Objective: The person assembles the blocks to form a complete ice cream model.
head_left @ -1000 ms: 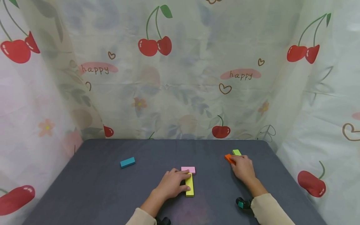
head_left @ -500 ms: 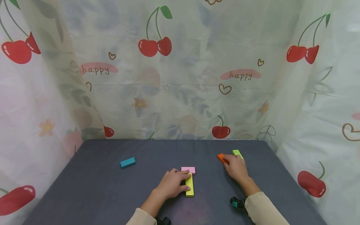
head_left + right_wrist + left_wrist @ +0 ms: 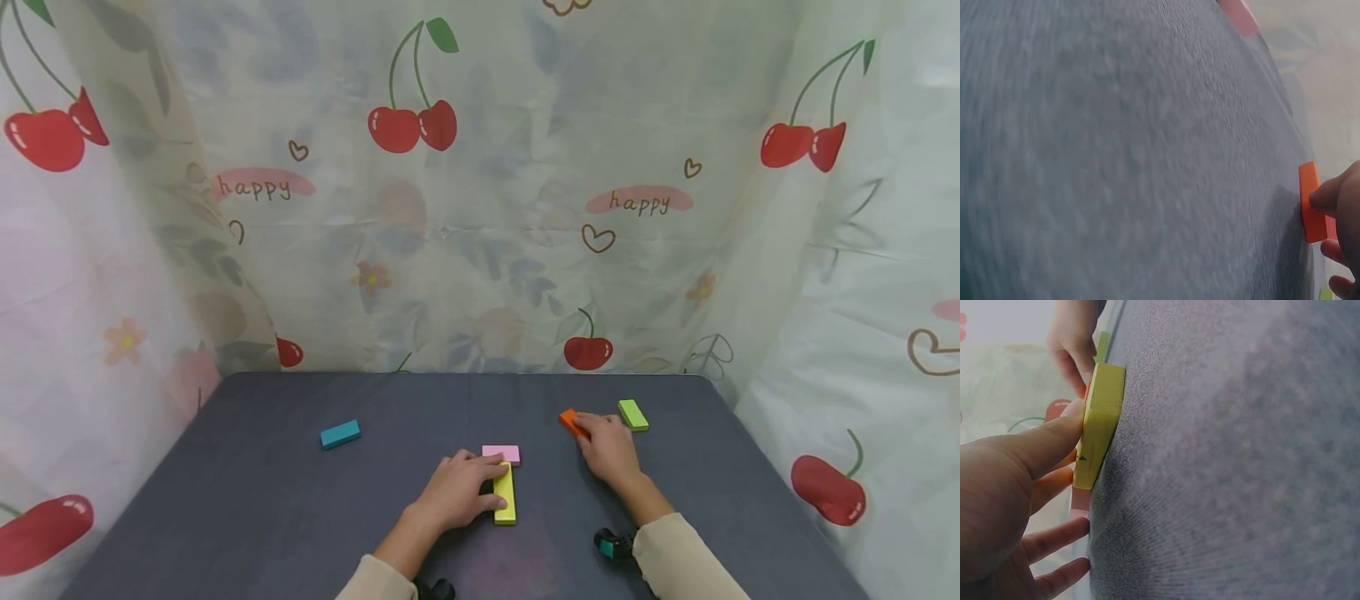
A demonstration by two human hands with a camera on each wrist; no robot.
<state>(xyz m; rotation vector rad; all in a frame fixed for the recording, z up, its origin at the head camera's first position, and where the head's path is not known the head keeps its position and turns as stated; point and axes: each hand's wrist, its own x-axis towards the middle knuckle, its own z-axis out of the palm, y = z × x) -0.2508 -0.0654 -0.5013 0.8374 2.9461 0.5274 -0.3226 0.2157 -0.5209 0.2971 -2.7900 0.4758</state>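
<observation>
In the head view my left hand [image 3: 465, 493] rests on a yellow block [image 3: 505, 498]. Its thumb and a finger lie along the block's upper face, as the left wrist view shows beside the yellow block [image 3: 1100, 422]. A pink block [image 3: 501, 453] lies crosswise at the yellow one's far end, partly under my fingertips. Farther right, my right hand [image 3: 609, 450] pinches an orange block [image 3: 570, 421] low at the table. The right wrist view has my thumb against the near face of the orange block [image 3: 1312, 209], with the other fingers behind it.
A lime green block [image 3: 633, 415] lies just right of my right hand. The blue block [image 3: 341, 434] is off to the left on the dark table [image 3: 225, 500]. Cherry-printed curtains [image 3: 480, 250] close in the back and sides.
My right hand has moved left with the orange block, away from the lime green block, which now shows fully. My left hand stays in place on the yellow block.
</observation>
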